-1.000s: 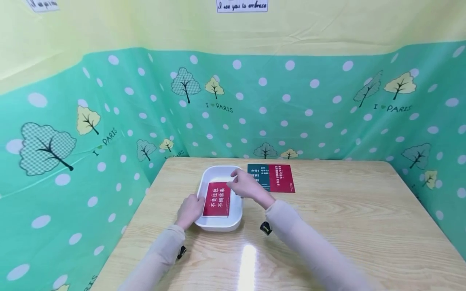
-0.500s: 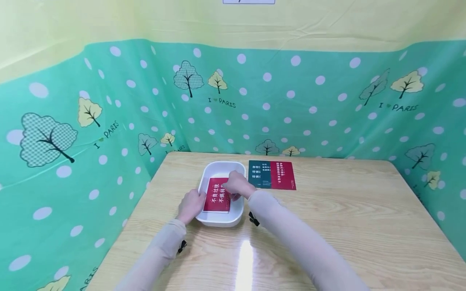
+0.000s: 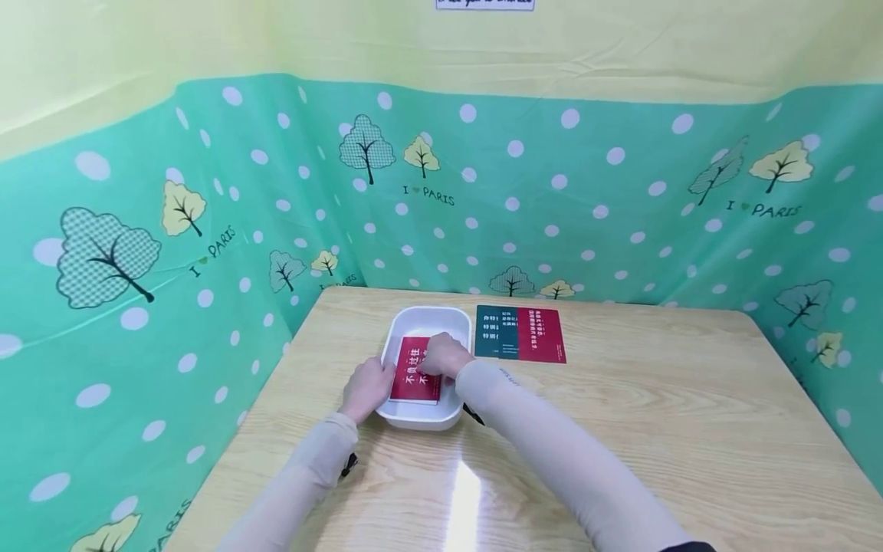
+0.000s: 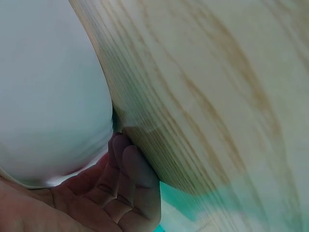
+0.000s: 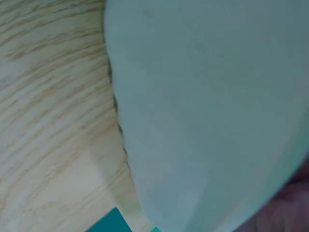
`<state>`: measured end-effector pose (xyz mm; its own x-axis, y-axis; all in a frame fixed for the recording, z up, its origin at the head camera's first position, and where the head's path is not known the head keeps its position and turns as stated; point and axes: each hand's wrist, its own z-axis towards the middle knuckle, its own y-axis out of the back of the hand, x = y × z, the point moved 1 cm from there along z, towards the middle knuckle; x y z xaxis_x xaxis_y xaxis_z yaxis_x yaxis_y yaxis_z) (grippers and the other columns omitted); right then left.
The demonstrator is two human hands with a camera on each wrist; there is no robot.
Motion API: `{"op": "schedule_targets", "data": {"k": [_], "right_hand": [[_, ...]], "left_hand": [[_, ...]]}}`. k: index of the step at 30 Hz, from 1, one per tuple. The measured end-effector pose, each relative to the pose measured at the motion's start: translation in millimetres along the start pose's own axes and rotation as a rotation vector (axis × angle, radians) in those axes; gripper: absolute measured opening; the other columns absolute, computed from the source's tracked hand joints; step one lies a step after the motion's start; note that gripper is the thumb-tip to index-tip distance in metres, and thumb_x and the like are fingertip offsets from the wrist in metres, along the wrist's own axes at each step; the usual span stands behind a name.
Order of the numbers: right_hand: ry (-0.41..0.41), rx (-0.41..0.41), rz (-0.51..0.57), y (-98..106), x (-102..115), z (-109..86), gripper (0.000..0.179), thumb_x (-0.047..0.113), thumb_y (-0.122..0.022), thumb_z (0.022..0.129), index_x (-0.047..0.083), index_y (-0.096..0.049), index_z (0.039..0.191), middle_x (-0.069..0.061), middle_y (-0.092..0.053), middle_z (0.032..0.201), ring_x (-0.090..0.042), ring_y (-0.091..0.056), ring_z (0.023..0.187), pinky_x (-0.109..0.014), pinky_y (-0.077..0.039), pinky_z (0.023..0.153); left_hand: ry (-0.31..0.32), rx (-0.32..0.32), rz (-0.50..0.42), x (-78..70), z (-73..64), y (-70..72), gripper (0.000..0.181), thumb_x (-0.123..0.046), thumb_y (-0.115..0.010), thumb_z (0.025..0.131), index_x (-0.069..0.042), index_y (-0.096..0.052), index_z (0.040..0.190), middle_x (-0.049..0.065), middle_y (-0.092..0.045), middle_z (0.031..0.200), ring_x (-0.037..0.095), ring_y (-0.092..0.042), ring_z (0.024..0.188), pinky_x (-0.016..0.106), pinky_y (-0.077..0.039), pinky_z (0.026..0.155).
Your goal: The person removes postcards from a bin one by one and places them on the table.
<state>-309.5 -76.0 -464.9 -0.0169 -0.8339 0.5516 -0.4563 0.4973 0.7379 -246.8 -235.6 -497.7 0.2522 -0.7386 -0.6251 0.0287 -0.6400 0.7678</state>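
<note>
A white plastic tub [image 3: 414, 418] stands on the wooden table. My left hand [image 3: 369, 387] holds its left rim; in the left wrist view, curled fingers [image 4: 137, 169] lie against the tub's outer wall [image 4: 53, 96]. A red card [image 3: 407, 376] with white Chinese characters lies inside, a pale edge showing beneath it. Over the card's right part, my right hand [image 3: 444, 355] reaches down with a fingertip on its face. I cannot tell whether it pinches the card. In the right wrist view, the tub wall [image 5: 203, 96] hides most of that hand.
Dark green cards [image 3: 498, 345] and another red card [image 3: 541, 337] lie overlapped at the back, right of the tub. The wooden table [image 3: 655, 406] extends to the right. A green-and-yellow patterned cloth [image 3: 566, 192] hangs behind and along the sides.
My right hand has come down from the tub's far right rim onto the red card, moving left over it. My left hand keeps its hold on the tub's left rim.
</note>
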Motion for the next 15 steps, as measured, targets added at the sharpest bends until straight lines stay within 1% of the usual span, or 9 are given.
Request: {"op": "schedule_targets", "data": {"k": [4, 7, 11, 13, 15], "right_hand": [[0.015, -0.018, -0.023, -0.8, 0.4, 0.3, 0.042, 0.024, -0.083, 0.092, -0.001, -0.065, 0.120, -0.011, -0.063, 0.094, -0.023, -0.068, 0.072, -0.032, -0.059, 0.061], [0.026, -0.022, -0.020, -1.4, 0.4, 2.0, 0.037, 0.021, -0.084, 0.092, -0.001, -0.066, 0.116, -0.011, -0.064, 0.092, -0.023, -0.069, 0.072, -0.031, -0.059, 0.059], [0.022, -0.012, 0.031, -3.2, -0.9, 4.8, 0.035, 0.015, -0.083, 0.091, -0.002, -0.066, 0.115, -0.012, -0.064, 0.091, -0.023, -0.069, 0.067, -0.032, -0.060, 0.055], [0.009, -0.010, 0.068, -4.9, -2.5, 6.9, 0.036, 0.011, -0.082, 0.091, -0.003, -0.064, 0.118, -0.013, -0.063, 0.091, -0.023, -0.068, 0.063, -0.033, -0.060, 0.054], [0.002, -0.016, 0.109, -5.8, -3.6, 7.8, 0.041, 0.006, -0.080, 0.090, -0.005, -0.060, 0.124, -0.015, -0.062, 0.092, -0.025, -0.068, 0.061, -0.036, -0.061, 0.054]], "left_hand": [[-0.008, 0.003, -0.003, -1.1, 1.2, 0.2, 0.039, -0.028, -0.044, 0.110, 0.004, -0.066, 0.108, 0.011, -0.064, 0.080, 0.022, -0.065, 0.068, 0.035, -0.056, 0.059], [-0.007, -0.002, -0.008, -0.6, 1.6, 0.3, 0.039, -0.029, -0.043, 0.110, 0.004, -0.065, 0.106, 0.011, -0.063, 0.078, 0.022, -0.064, 0.065, 0.035, -0.056, 0.057], [-0.006, -0.007, 0.002, -0.4, 1.0, 0.4, 0.040, -0.030, -0.043, 0.110, 0.003, -0.066, 0.104, 0.011, -0.063, 0.078, 0.023, -0.063, 0.066, 0.034, -0.054, 0.056], [-0.004, -0.007, 0.008, -0.6, 0.6, 0.4, 0.040, -0.030, -0.043, 0.110, 0.002, -0.066, 0.104, 0.010, -0.062, 0.078, 0.023, -0.062, 0.067, 0.034, -0.053, 0.057], [0.000, -0.003, 0.008, -0.9, 0.0, 0.6, 0.039, -0.030, -0.043, 0.110, 0.002, -0.065, 0.103, 0.010, -0.062, 0.078, 0.023, -0.062, 0.067, 0.034, -0.052, 0.057]]}}
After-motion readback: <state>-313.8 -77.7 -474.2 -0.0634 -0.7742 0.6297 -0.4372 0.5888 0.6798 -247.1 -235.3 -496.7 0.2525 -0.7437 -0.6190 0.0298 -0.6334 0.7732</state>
